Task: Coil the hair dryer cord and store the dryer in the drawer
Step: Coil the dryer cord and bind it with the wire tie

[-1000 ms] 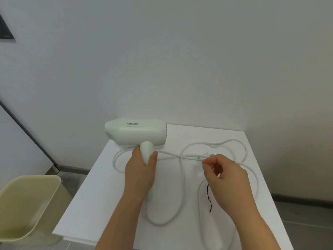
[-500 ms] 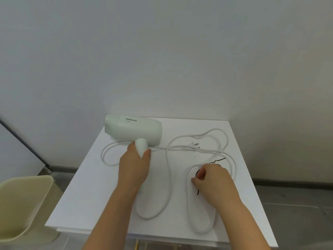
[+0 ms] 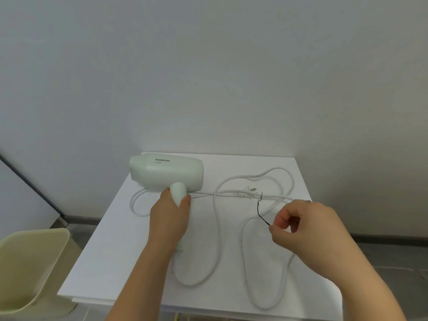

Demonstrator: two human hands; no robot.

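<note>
A pale green hair dryer (image 3: 166, 172) is held over the back left of the white table top (image 3: 111, 246), nozzle pointing left. My left hand (image 3: 170, 218) is wrapped around its handle. The white cord (image 3: 217, 228) lies in loose loops across the table, and its plug (image 3: 249, 193) rests near the middle back. A thin black twist tie (image 3: 261, 213) is wound on the cord by the plug. My right hand (image 3: 301, 230) pinches the tie's free end. No drawer is in view.
A beige plastic bin (image 3: 30, 269) stands on the floor at the lower left, beside the table. A plain white wall rises behind the table. Grey floor shows to the right.
My right hand let go of the cord by the plug, dipped to the table and now lifts the black tie's end. The left hand kept its hold on the dryer.
</note>
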